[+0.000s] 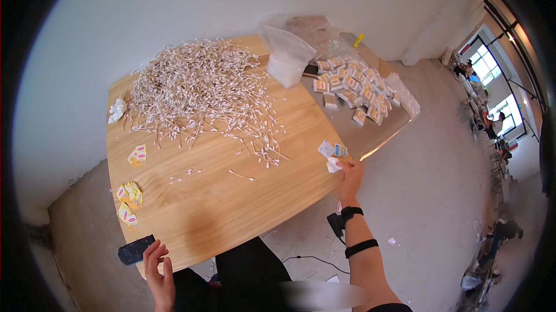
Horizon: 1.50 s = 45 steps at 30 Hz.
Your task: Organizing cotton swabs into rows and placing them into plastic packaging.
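Right hand [350, 176] pinching probably small packet [333, 156], fingertips

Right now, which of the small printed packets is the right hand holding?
The lone white-and-blue small packet at the wooden table's right edge, pinched in the right hand. The other packets lie apart in a pile on the grey board or flat by the left edge.

A heap of cotton swabs [200, 89] covers the far left part of the table [231, 196], trailing toward its middle, with a few stray swabs [185, 175] nearer the front. A crumpled tissue [117, 109] lies at the far left edge. Flat packets [130, 196] sit along the left edge, and a phone [136, 249] rests at the front left corner. At the far right, a plastic bag [286, 54] stands behind a spread of small boxes [353, 89]. One small box [333, 151] lies at the right front edge.
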Each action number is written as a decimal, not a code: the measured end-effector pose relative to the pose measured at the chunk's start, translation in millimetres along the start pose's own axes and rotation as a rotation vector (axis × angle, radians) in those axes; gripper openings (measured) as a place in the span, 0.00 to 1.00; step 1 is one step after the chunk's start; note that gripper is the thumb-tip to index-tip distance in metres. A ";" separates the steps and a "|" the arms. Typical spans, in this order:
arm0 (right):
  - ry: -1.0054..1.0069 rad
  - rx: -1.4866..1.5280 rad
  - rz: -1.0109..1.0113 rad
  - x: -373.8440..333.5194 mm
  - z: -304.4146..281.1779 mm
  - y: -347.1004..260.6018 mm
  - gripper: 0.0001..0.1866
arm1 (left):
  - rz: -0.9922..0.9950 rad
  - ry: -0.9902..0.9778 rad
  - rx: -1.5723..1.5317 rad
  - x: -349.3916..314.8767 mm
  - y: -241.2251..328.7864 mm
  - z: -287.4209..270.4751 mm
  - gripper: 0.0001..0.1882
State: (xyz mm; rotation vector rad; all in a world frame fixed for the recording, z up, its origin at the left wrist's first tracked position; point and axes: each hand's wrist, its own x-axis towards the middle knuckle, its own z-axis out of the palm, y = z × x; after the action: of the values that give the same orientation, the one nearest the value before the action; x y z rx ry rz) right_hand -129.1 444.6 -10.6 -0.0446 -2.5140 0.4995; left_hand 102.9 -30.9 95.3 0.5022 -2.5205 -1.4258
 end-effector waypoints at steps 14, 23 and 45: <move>0.282 0.025 0.354 -0.7 4.6 21.0 0.18 | 0.019 0.028 0.024 3.7 1.6 8.1 0.11; -0.607 1.606 0.042 3.2 -196.8 -259.5 0.04 | 0.077 -0.019 0.051 14.0 -2.4 15.0 0.11; -0.426 1.515 -0.788 -10.6 -204.7 -386.0 0.07 | -0.006 0.056 -0.071 2.1 -20.0 -26.9 0.12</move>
State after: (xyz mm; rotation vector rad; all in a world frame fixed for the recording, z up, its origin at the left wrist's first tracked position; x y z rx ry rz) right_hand 19.8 154.2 280.1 1.6069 -1.5956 1.9345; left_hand 113.8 -62.5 91.9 0.5297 -2.4175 -1.4769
